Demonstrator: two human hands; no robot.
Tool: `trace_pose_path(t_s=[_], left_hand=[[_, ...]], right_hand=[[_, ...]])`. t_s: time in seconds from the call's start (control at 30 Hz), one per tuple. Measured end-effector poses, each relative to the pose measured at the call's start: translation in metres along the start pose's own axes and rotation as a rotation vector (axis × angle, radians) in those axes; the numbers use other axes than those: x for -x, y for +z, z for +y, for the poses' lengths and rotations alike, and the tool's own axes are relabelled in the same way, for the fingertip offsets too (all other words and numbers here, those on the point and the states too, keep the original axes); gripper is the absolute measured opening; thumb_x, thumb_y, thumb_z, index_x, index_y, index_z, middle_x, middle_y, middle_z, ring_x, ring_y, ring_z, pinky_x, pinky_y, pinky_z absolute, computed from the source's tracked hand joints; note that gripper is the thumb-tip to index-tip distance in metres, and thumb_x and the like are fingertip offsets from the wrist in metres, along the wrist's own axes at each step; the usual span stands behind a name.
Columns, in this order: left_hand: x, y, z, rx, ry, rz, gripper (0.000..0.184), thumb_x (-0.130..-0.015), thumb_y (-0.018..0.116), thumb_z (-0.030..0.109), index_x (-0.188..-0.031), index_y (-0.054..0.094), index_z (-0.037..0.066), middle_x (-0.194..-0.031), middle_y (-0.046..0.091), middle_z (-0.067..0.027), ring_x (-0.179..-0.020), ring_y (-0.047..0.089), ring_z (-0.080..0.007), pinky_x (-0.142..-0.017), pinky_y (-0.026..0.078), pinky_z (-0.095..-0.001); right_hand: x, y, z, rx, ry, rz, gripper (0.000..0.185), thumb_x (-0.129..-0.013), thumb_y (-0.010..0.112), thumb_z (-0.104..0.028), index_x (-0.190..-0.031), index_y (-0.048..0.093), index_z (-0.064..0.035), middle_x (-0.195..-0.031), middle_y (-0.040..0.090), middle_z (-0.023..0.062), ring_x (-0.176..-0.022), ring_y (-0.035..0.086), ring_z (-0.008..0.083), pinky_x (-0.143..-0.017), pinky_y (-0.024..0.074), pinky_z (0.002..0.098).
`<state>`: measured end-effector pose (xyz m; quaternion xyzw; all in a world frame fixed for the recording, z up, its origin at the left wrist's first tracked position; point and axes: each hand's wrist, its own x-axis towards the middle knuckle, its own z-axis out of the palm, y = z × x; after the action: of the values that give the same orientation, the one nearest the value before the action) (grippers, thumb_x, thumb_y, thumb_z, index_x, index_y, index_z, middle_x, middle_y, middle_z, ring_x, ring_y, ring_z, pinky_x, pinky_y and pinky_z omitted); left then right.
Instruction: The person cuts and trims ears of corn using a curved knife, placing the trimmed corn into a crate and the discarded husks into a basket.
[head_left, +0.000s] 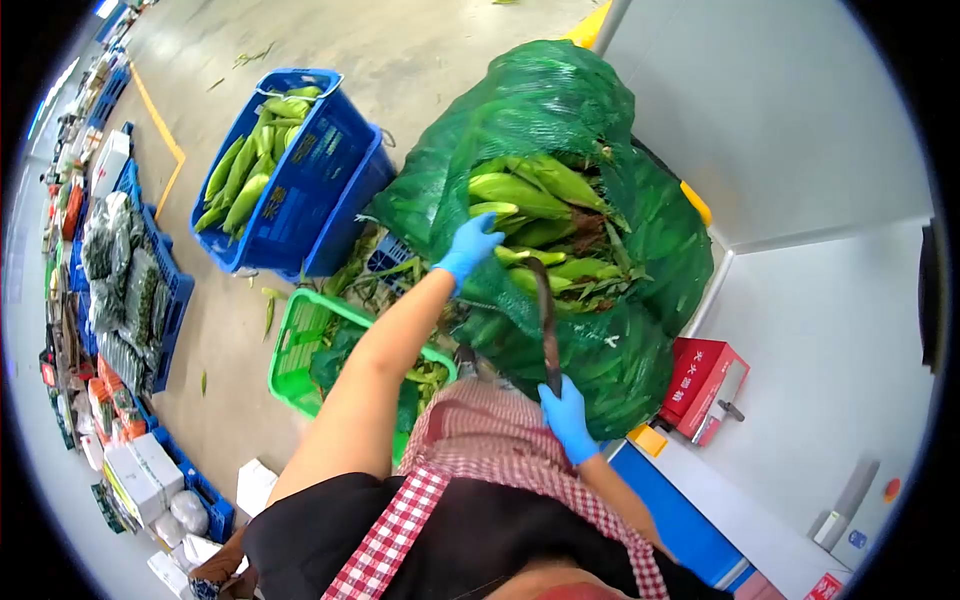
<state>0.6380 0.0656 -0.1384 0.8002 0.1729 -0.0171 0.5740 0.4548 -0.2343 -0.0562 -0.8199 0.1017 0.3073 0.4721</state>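
Note:
My left hand (470, 250), in a blue glove, reaches into the opening of a green mesh sack (540, 90). Its fingers are stretched out beside the tip of an ear of corn (493, 209) in its husk; whether they touch it I cannot tell. Several more husked ears (525, 195) lie in the opening, with brown silk among them. My right hand (569, 420), gloved in blue too, is closed round the lower end of a dark, curved sickle (547, 320). The sickle's upper end curves over the ears near the sack's lower edge.
To the left, a blue crate (305, 190) holding ears of corn stands on another blue crate. A green crate (290, 350) with husk scraps sits by my left arm. A red box (705, 385) stands against the wall at right. Pallets of bagged goods (130, 270) line the far left.

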Motion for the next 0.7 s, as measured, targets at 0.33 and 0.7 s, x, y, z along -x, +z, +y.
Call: trace_pose_path(t_s=[0.33,0.7], left_hand=[[-0.075,0.054,-0.031,-1.015,-0.221,0.227,0.043,-0.056,0.079,0.035,-0.089,0.062,0.013,-0.09,0.062,-0.0046,-0.097,0.049,-0.0244,-0.079,0.041,-0.037],[0.1,-0.106,0.076,0.594,-0.076,0.734,0.034,-0.065,0.077,0.032,-0.085,0.065,0.007,-0.088,0.064,-0.0038,-0.08,0.061,-0.0179,-0.072,0.049,-0.0314]], right_hand=[[0.023,-0.027,0.105,-0.176,0.072,0.234,0.01,-0.085,0.055,-0.011,-0.084,0.046,-0.0058,-0.054,0.048,0.0022,-0.039,0.045,0.0114,-0.037,0.0377,0.0259],[0.014,-0.016,0.04,-0.078,-0.087,0.138,0.013,-0.084,0.058,-0.013,-0.082,0.047,-0.0055,-0.055,0.048,0.0014,-0.04,0.045,0.0102,-0.038,0.0366,0.0257]])
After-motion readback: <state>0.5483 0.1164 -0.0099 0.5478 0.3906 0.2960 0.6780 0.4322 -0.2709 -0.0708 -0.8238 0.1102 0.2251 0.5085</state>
